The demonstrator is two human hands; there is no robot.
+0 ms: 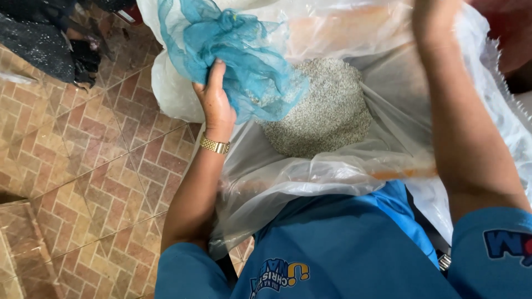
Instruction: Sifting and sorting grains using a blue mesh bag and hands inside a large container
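Right hand (438,22) cut off above.

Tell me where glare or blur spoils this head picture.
Head view: glare whitens the clear plastic sack along its folds; the right arm is soft with blur, its hand cut off at the top edge; left hand, teal mesh cloth and grey grain read sharply.

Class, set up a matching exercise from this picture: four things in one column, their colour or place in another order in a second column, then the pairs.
Things:
1. net
2. grain
3. watch
4. floor

Descriptions:
A. gold, on the left wrist
B. brown brick-pattern tiles
C. teal, gripped by the left hand
D. grey-beige heap inside the clear sack

Pairs: 1-C, 2-D, 3-A, 4-B
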